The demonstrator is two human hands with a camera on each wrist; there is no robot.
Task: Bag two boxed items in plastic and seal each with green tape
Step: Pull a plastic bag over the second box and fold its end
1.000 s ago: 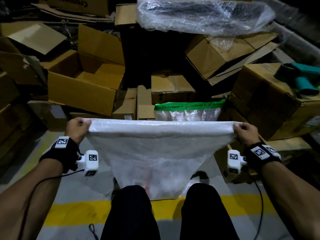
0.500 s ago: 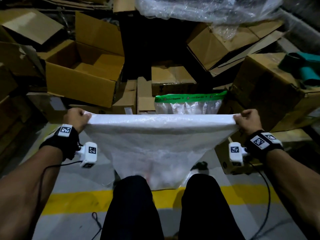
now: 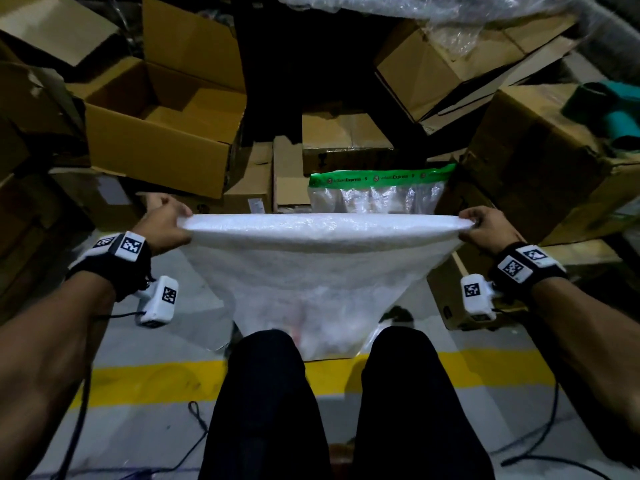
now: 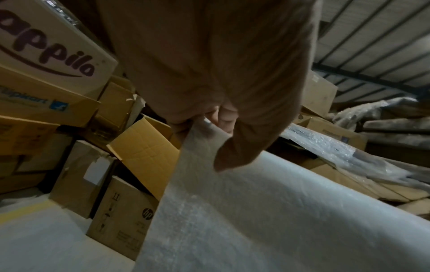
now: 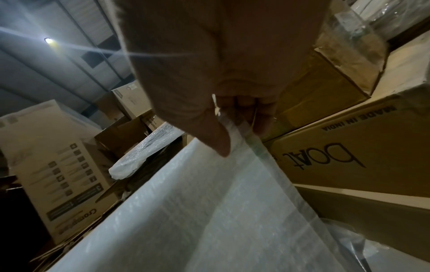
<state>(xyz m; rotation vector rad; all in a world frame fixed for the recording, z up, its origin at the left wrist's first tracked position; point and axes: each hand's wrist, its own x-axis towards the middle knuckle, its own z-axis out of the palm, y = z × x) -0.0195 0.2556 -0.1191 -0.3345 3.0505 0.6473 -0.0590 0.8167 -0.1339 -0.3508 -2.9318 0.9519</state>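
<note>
Left hand [image 3: 162, 225] and right hand [image 3: 485, 226] each grip one top corner of the plastic bag [image 3: 311, 268], stretched taut between them.

Both forearms reach forward, spread wide apart, each wrist wearing a black strap with a white marker block. The left hand [image 3: 162, 225] is curled closed, thumb [image 4: 235, 147] pressed over its fingers. The right hand [image 3: 485, 226] is fisted likewise, its fingertips probably tucked under. Two black-clad knees sit near, between the arms.
</note>
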